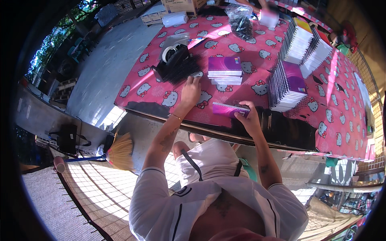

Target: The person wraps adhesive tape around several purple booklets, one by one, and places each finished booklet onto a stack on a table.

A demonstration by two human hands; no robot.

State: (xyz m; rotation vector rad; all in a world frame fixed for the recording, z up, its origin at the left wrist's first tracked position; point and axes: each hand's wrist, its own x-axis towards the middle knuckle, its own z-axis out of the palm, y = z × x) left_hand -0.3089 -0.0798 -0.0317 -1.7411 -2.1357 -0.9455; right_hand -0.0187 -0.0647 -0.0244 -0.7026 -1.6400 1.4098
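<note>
My right hand (249, 118) grips a small purple-covered pad (225, 109) by its right end, thumb on top, at the table's near edge. To the left, my left hand (191, 91) reaches to the near right edge of a heap of black plastic binding coils (183, 72). Its fingers are bent together at the tips, and what they pinch, if anything, is too small to make out. Beyond the held pad lies a short stack of purple-covered pads (224, 66). A black tape dispenser (173, 58) with a pale roll stands behind the coils.
Tall stacks of coil-bound notebooks (286, 86) rise on the right of the pink patterned table cover (257, 52). Farther back sit a clear bag of black coils (241, 22) and a white plastic roll (175, 19). Another person's hand (263, 5) shows at the far side. A broom (120, 152) leans at left.
</note>
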